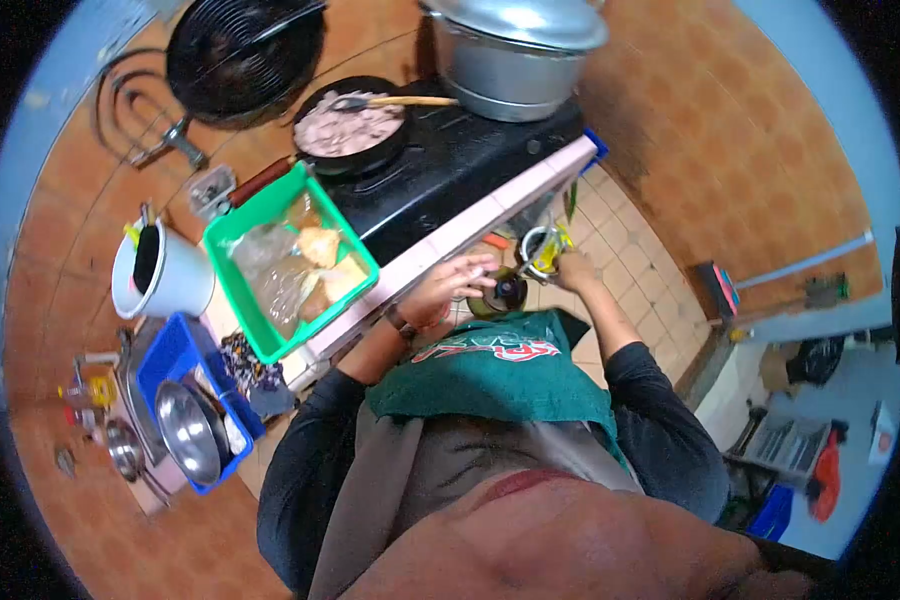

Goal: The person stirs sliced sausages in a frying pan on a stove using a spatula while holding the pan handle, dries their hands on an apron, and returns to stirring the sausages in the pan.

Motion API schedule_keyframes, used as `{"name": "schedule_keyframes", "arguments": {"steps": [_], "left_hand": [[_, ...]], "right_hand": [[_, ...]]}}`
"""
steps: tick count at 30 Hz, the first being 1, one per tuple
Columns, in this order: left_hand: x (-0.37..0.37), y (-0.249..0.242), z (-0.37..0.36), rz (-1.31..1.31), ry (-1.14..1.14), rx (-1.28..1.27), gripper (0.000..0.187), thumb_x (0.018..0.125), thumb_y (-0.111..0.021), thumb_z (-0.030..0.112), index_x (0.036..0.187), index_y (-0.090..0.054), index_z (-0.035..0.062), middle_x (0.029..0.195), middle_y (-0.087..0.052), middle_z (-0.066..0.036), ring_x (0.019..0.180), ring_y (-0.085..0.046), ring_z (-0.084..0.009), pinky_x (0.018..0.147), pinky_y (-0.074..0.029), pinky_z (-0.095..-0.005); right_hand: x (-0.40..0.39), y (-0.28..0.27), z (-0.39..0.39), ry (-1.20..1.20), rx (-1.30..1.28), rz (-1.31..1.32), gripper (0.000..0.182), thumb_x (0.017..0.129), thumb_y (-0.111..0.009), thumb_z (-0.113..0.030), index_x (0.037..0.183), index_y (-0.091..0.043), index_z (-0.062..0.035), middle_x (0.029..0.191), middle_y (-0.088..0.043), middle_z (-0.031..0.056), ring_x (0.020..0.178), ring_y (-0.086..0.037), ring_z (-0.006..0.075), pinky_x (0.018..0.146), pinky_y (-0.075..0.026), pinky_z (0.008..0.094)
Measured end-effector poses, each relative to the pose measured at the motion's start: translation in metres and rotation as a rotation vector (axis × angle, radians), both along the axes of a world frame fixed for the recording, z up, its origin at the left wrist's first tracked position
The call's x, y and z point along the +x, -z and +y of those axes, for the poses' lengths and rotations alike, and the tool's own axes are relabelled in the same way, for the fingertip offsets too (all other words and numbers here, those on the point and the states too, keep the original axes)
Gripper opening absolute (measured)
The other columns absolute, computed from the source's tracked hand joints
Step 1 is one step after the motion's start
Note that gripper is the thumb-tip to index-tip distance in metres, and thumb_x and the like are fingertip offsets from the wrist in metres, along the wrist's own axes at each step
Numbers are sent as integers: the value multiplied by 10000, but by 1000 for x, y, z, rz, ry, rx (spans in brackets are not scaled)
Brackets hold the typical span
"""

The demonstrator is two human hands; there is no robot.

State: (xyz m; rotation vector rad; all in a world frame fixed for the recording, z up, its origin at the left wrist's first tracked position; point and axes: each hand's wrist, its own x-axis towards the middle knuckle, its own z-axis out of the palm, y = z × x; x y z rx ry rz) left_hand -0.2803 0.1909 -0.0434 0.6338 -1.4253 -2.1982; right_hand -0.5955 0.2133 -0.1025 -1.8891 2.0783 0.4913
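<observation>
Head view: shows left hand (458, 285) with fingers extended and slightly spread, just beside a dark round thing (506, 293); right hand (574, 270) with fingers curled by a white cup (527, 248) and a yellow thing (558, 247). Cannot tell whether pinching either. Places cup beyond the front edge of the bench (460, 227), towards its right end, above tiled floor (622, 225); support unclear. Shows green tray (320, 322) along the same edge, farther left; pan (355, 164) and lidded pot (510, 75) on the stove (445, 165). Judged as close handwork at the cup, unfinished; seems to call for steadying the cup. Bears red-and-white lettering on green cloth (490, 390), too warped to read; otherwise, no legible brand or label.
</observation>
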Motion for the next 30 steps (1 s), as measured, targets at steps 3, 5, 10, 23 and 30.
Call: {"name": "schedule_keyframes", "arguments": {"steps": [3,5,10,23,30], "left_hand": [[72,-2,-19,69,-401,51,343,971,-503,194,1258,-507,6,1188,-603,-131,1006,-618,-181,845,-521,-306],[121,5,-34,84,-687,-11,327,947,-524,166,1224,-514,-7,1119,-618,-134,971,-626,-192,833,-537,-311],[214,-7,-68,135,-1263,-150,425,909,-536,112,1309,-422,26,1187,-547,-129,1020,-584,-199,882,-515,-330],[263,-32,-141,227,-1199,-295,618,811,-665,0,1352,-369,-18,1301,-468,-159,1204,-480,-229,1016,-405,-352],[247,-42,-163,252,-1241,-425,261,876,-562,15,1130,-523,-31,1180,-588,-179,1154,-543,-265,1048,-380,-404]], "right_hand": [[34,-51,-66,-244,-663,-438,254,792,-666,-198,988,-653,-36,1084,-612,184,1044,-574,359,884,-473,426],[85,-110,-105,-428,-996,-495,204,792,-663,-115,984,-651,-47,1065,-604,151,1010,-571,340,849,-477,416],[173,-153,-229,-699,-1090,-346,163,788,-673,-168,928,-666,-84,969,-633,81,970,-562,298,802,-479,400],[262,-139,-373,-585,-623,137,259,805,-581,-162,1053,-655,-158,1061,-635,55,1032,-582,260,846,-442,382],[247,-169,-360,-673,-593,402,254,816,-541,-124,1030,-672,-80,1028,-628,115,972,-619,282,754,-514,379]]}}
